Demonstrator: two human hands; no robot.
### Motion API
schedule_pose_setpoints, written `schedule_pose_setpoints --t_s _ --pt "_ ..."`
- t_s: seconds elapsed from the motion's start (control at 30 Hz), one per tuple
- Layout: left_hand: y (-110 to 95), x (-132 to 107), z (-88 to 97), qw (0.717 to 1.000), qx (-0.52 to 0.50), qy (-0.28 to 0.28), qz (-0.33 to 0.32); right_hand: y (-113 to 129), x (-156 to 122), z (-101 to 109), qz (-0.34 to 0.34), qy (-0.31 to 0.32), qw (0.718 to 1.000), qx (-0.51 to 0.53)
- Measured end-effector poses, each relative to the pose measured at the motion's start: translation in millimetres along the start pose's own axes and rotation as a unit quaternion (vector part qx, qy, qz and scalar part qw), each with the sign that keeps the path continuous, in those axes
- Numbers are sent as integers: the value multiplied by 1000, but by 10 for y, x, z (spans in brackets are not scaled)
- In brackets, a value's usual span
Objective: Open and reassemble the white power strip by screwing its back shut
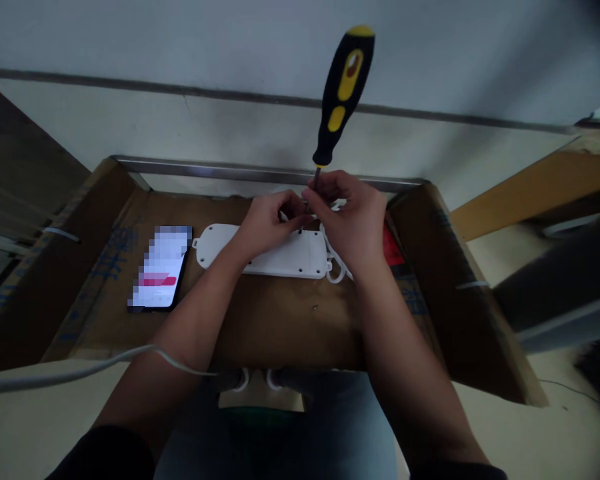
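A white power strip (280, 255) lies back side up on a flattened cardboard sheet (280, 320). A black and yellow screwdriver (343, 93) stands nearly upright over its far edge, handle up. My right hand (353, 223) is closed around the lower shaft of the screwdriver. My left hand (270, 220) rests on the strip, fingers pinched at the shaft near the tip. The tip itself is hidden by my fingers. The strip's white cable (336, 267) loops beside my right wrist.
A phone (161, 268) with a lit screen lies left of the strip. A small screw (315, 307) sits on the cardboard in front. A grey cable (80, 370) crosses my left forearm. A red patch (393, 248) shows right of my hand. A wall stands behind.
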State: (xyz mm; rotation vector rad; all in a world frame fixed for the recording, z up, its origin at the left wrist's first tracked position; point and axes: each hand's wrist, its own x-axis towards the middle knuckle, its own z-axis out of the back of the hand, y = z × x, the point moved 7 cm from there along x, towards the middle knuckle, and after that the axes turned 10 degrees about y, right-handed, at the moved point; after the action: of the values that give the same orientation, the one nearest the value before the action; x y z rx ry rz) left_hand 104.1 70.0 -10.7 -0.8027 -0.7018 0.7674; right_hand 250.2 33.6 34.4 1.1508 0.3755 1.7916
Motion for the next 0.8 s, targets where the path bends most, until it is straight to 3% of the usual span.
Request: schedule_pose_setpoints --t_s 0.27,0.8 --pt "78 -54 -84 990 45 125 42 -20 5 18 0 -1 1000 -22" --pt "114 -48 -99 988 67 131 54 -18 1 35 -11 7 1000 8"
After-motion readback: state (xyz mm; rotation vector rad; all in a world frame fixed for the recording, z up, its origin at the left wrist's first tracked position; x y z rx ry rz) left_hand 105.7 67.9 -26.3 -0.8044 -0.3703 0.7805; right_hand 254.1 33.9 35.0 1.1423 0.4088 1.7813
